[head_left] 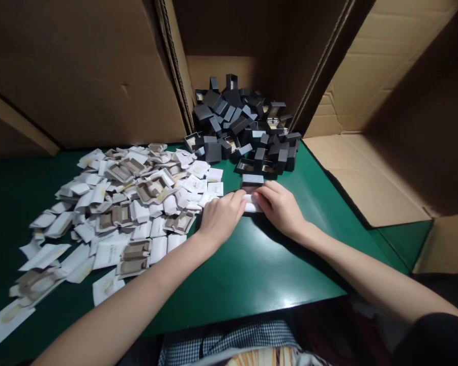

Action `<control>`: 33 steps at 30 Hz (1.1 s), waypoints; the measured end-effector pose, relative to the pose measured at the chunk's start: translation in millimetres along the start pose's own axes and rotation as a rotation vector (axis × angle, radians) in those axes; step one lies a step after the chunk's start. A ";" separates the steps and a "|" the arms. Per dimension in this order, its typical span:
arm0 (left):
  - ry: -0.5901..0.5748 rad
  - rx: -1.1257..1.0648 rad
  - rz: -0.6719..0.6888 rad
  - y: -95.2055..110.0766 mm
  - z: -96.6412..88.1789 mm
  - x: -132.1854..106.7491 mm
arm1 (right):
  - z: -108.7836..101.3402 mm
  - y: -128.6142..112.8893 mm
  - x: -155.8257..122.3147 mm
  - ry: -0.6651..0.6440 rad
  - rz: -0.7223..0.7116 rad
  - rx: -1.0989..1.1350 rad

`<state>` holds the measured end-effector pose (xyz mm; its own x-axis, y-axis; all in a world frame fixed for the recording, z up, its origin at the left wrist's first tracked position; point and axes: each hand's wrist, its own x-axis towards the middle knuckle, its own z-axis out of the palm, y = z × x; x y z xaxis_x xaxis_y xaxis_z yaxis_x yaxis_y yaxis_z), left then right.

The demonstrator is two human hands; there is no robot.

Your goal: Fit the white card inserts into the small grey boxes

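My left hand point(222, 216) and my right hand point(280, 206) meet at the middle of the green table point(252, 264), fingers curled around a small white card piece point(252, 205) held between them. A small dark grey box point(252, 180) lies just beyond my fingertips. To the left spreads a wide heap of white card inserts point(118, 203), some with brown recesses. Behind, a pile of dark grey boxes point(244, 127) lies at the mouth of an upright carton.
Large brown cardboard cartons point(84, 71) wall in the back and the right side point(385, 168) of the table. The table's near edge runs just in front of my checked-fabric lap point(229, 340).
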<state>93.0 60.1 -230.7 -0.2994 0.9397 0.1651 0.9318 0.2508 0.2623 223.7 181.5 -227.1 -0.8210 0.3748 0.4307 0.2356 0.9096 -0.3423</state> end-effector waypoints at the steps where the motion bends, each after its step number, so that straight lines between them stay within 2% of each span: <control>1: 0.012 0.004 -0.001 -0.1 0.6 -0.2 | 0.3 -0.1 0.0 -0.002 0.000 -0.014; 4: 0.012 0.006 -0.007 0.6 0.1 -0.1 | -0.5 -1.1 0.6 -0.019 -0.004 -0.066; 12: -0.135 0.135 0.014 6.8 -9.2 4.2 | -3.6 -1.3 0.2 -0.079 0.061 -0.099; 17: -0.084 0.207 0.063 8.4 -5.0 3.2 | -5.1 -2.8 -0.8 -0.157 0.122 -0.138; 22: -0.041 0.218 0.090 6.7 -1.6 1.9 | -4.4 -4.0 -1.7 -0.130 0.147 -0.123; 26: -0.056 0.183 0.084 6.8 -4.5 2.0 | -4.0 -3.0 -2.1 -0.237 0.210 -0.257; 29: -0.113 0.176 0.056 9.8 -8.6 3.1 | -5.0 -4.6 -1.3 -0.338 0.231 -0.354; 33: -0.184 0.168 0.029 14.7 -12.5 5.6 | -5.5 -9.0 -0.3 -0.412 0.240 -0.378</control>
<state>102.4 66.1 -214.0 -0.2437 0.9698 -0.0099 0.9652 0.2435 0.0954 224.7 174.2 -219.5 -0.8382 0.5454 -0.0065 0.5452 0.8375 -0.0366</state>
